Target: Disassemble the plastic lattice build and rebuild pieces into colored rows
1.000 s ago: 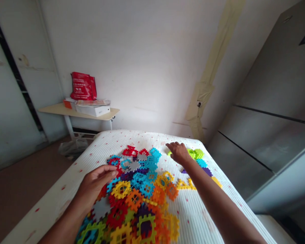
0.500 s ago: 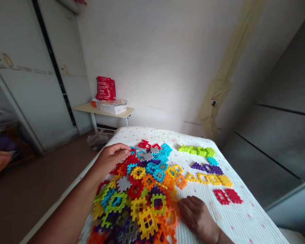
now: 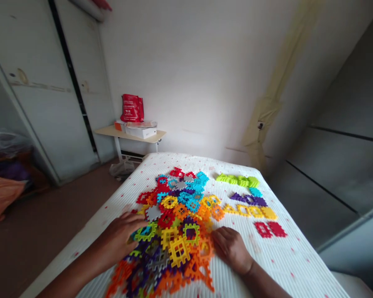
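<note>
A heap of interlocking plastic building pieces [image 3: 168, 219] in many colours lies on the white quilted cover. At the heap's near left edge is my left hand [image 3: 122, 235], thumb apart from the outstretched fingers, which reach over a lime-green frame piece [image 3: 146, 232]. My right hand [image 3: 233, 249] rests against the right edge, beside orange pieces [image 3: 204, 248]. Its fingers are bent and pressed together, and their tips are hidden. Yellow window-shaped pieces [image 3: 179, 251] lie on top between both hands.
Pieces sorted by colour lie in rows on the right: lime-green [image 3: 238, 180], purple [image 3: 248, 199], yellow [image 3: 251, 210] and red [image 3: 270, 229], with a light-blue piece [image 3: 255, 192] among them. Behind stands a small table [image 3: 107, 131] with a red bag [image 3: 132, 108] and boxes.
My left hand has come back from the heap's far left side to its near left edge, uncovering red pieces there. My right hand stays by the right edge, slightly shifted. The view has turned slightly.
</note>
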### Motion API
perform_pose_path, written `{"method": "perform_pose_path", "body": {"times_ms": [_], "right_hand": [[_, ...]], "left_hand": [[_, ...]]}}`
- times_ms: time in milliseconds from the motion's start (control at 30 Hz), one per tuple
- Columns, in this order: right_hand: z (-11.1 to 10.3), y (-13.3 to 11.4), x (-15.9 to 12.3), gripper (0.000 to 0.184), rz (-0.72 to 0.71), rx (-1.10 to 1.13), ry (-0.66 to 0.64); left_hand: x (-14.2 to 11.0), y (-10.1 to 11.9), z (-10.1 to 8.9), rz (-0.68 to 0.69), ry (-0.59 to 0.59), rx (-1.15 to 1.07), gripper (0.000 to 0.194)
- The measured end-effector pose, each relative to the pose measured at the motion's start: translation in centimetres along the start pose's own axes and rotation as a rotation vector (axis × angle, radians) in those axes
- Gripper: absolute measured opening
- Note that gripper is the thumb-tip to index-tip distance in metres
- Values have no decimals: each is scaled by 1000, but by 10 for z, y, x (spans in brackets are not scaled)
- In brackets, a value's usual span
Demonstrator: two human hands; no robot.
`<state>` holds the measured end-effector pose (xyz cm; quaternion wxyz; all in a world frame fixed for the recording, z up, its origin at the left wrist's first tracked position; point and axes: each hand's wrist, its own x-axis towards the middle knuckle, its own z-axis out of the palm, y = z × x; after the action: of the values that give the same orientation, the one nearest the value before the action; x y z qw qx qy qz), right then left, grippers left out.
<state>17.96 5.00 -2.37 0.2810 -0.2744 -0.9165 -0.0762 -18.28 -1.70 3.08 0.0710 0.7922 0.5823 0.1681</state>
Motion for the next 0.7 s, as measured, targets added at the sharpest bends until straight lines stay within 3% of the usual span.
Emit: {"method": "perform_pose_path", "body": {"times_ms": [200,333,500,600,700], "right_hand": [[2,0,-1,24,31,-68,-40],[1,-1,0,27,35,-88,-38],[2,0,1,27,42,-96,-43],[3,0,2,26,52,-94,-42],[4,0,2,25,67,-81,-24]], "left_hand": [[1,-17,30,40,141,38,19],[8,-21,27,32,150,-133,16],[19,20,4,-303,412,-475,33],[34,52,1,-447,333,-813,38],[57,74,15,-494,304,-1060,45]]}}
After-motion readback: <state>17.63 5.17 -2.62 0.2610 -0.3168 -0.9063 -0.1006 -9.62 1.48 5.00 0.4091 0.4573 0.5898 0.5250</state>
